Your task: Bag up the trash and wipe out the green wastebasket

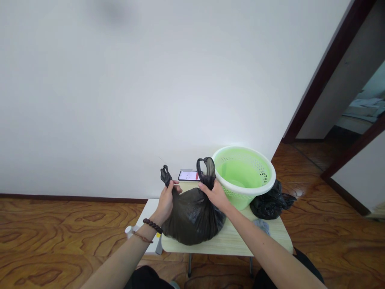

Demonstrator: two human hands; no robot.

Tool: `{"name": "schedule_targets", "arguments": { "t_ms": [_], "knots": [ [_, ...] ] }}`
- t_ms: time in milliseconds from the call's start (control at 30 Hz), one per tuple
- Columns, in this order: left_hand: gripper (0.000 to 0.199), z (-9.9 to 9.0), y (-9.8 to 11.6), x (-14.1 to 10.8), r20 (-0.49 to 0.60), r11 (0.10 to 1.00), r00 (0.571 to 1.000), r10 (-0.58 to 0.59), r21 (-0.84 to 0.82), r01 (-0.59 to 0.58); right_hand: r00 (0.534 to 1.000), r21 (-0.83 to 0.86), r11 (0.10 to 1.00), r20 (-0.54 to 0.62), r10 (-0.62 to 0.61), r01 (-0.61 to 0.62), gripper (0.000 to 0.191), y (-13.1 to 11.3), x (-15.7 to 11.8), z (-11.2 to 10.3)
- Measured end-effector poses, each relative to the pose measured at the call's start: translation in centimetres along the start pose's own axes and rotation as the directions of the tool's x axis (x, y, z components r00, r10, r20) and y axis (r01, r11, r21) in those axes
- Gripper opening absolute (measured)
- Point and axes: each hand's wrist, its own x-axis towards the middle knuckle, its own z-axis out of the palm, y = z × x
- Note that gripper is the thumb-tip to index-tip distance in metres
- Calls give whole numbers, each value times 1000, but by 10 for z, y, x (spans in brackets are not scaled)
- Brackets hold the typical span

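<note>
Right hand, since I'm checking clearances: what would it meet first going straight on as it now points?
Beyond the gripped black bag, the right hand would probably meet the phone; depth is unclear, so it might pass above.

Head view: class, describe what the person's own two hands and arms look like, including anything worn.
The left hand is ungloved, with a dark beaded bracelet and a thin brown band above it. The right hand is ungloved too, without bracelets. No sleeves show.
</note>
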Motion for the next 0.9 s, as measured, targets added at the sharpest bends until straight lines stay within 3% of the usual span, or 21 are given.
{"name": "schedule_targets", "arguments": {
  "t_ms": [100,333,433,500,567,700,900],
  "knots": [
    [30,-5,-15,-10,-122,978,990,74,202,-48,998,-3,1000,55,22,-22,37,21,-18,-3],
    [25,-25,-46,-19,8,819,994,109,566,-94,996,-51,997,65,56,-53,27,58,-45,7],
    [25,-28,-54,-18,33,769,989,145,625,-134,993,4,993,-37,115,-115,31,66,-44,15],
    [26,-31,-60,-20,58,761,978,199,619,-192,977,64,983,-114,180,-173,40,73,-39,19],
    [28,-34,-66,-22,9,780,974,226,598,-186,954,135,963,-158,255,-235,46,82,-31,22],
    [35,-34,-67,-21,-163,887,982,93,461,-8,924,236,928,-187,333,-287,45,93,-12,28],
    [38,-9,-36,-5,-42,1000,999,-17,24,18,940,331,896,-65,335,-296,38,76,15,43]
  ]
}}
